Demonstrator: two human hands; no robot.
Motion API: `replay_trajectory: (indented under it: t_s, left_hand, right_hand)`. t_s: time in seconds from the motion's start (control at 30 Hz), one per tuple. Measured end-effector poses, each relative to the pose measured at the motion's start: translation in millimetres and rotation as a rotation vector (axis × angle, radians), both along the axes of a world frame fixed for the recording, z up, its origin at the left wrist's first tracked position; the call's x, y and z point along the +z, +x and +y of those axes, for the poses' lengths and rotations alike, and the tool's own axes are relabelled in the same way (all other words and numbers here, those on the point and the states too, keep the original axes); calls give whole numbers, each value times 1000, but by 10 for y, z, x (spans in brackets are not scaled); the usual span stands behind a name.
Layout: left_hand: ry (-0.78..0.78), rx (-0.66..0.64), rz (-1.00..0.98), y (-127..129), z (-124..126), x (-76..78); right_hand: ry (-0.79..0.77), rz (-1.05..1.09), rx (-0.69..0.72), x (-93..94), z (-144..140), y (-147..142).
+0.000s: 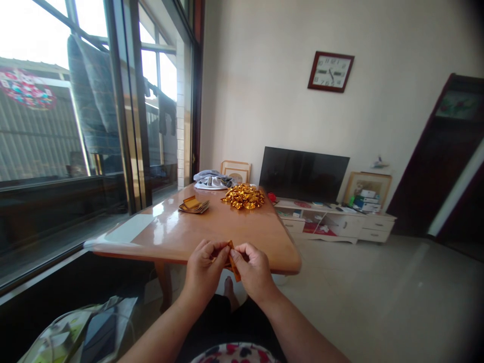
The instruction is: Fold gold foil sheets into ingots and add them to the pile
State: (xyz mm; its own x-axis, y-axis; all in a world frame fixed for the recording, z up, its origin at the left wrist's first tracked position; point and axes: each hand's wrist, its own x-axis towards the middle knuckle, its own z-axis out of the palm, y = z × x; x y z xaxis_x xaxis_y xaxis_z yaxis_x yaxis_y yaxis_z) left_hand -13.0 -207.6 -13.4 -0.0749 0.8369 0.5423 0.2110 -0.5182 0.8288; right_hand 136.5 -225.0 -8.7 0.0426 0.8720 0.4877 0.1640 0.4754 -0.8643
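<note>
My left hand (203,269) and my right hand (254,269) meet just in front of the near edge of a wooden table (170,234). Together they pinch a small folded piece of gold-orange paper (233,262), fingers closed on it from both sides. Farther back on the table lies a heap of folded shiny gold paper pieces (244,196). To its left sits a small stack of flat gold paper sheets (193,204).
A grey and white cloth bundle (210,180) lies at the table's far end. Big windows run along the left. A dark TV (302,173) stands on a low white cabinet (336,222); a clock (330,71) hangs above. A bag (81,333) sits bottom left.
</note>
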Motion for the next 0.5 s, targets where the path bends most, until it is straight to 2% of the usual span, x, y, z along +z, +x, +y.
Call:
replay_trajectory:
  t_s: [0.13, 0.3, 0.5]
  left_hand:
    - [-51, -26, -64, 19, -9, 15]
    - [-51, 13, -89, 33, -53, 103]
    - [10, 77, -4, 32, -61, 163]
  right_hand:
    - [17, -36, -23, 1, 3, -5]
    - [52, -105, -85, 2, 19, -21]
    - [130, -220, -162, -7, 35, -41]
